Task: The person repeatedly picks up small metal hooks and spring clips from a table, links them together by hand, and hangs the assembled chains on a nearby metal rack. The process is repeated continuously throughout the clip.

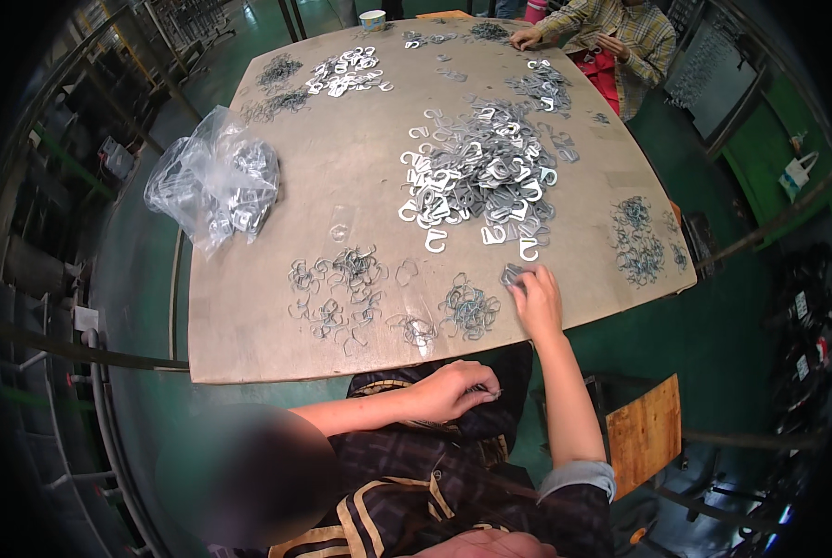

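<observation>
A broad heap of flat grey and white metal hooks [481, 167] lies on the tabletop in front of me. My right hand [539, 296] reaches over the table just below that heap. Its thumb and fingers pinch a grey hook [512, 274] close to the board. My left hand [460, 387] is held low over my lap, off the table's near edge, with its fingers curled together. A tiny dark bit shows at those fingertips, too small to name. Thin bent wire clips [470, 309] form a pile between the two hands, and more wire clips [337, 284] lie further left.
A clear plastic bag [219, 181] of metal parts sits at the left edge. Another hook pile [349, 72] and wire clips [639, 242] lie farther out. Across the table a person in a checked shirt [644, 37] handles parts. A wooden stool [644, 437] stands to my right.
</observation>
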The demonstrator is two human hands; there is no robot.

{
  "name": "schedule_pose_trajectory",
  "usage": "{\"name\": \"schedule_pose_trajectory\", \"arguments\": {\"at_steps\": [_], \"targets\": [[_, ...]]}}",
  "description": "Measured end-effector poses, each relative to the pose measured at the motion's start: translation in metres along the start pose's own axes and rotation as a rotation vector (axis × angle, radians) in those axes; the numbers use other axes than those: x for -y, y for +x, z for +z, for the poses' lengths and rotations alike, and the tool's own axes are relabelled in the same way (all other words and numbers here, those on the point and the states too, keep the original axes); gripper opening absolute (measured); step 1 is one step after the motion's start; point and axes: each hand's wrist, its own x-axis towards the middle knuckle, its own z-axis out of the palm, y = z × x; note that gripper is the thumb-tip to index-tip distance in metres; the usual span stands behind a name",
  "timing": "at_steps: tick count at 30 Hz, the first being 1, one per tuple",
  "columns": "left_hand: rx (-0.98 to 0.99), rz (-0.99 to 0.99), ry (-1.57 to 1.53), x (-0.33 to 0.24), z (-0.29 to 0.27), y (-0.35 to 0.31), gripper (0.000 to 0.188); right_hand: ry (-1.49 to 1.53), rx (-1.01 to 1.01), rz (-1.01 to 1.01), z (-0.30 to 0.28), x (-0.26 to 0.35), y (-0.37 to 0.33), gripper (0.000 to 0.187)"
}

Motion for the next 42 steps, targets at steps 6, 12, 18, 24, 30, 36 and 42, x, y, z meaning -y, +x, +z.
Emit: {"name": "schedule_pose_trajectory", "arguments": {"at_steps": [6, 12, 18, 24, 30, 36, 42], "targets": [[0.048, -0.073, 0.009, 0.004, 0.002, 0.001, 0.010, 0.256, -0.027, 0.136, -0.005, -0.010, -0.015, 0.013], [0.012, -0.100, -0.004, 0.006, 0.004, 0.004, 0.010, 1.087, 0.067, 0.652, -0.031, -0.006, -0.020, 0.011], [-0.118, -0.095, 0.096, -0.003, 0.002, 0.012, 0.011, 1.225, 0.445, 0.695, -0.083, 0.030, -0.039, 0.010], [-0.204, -0.031, 0.200, -0.010, 0.001, 0.012, 0.012, 0.845, 0.489, 0.426, -0.100, 0.050, -0.052, 0.011], [-0.148, -0.069, 0.235, -0.009, 0.000, 0.010, 0.011, 0.828, 0.416, 0.539, -0.102, 0.082, -0.056, 0.014], [-0.186, -0.189, 0.212, -0.003, 0.002, 0.006, 0.009, 0.686, 0.331, 0.282, -0.099, 0.093, -0.070, 0.036], [-0.191, -0.271, -0.016, 0.000, 0.000, 0.001, 0.014, 0.585, 0.161, 0.297, -0.097, 0.104, -0.081, 0.029]]}}
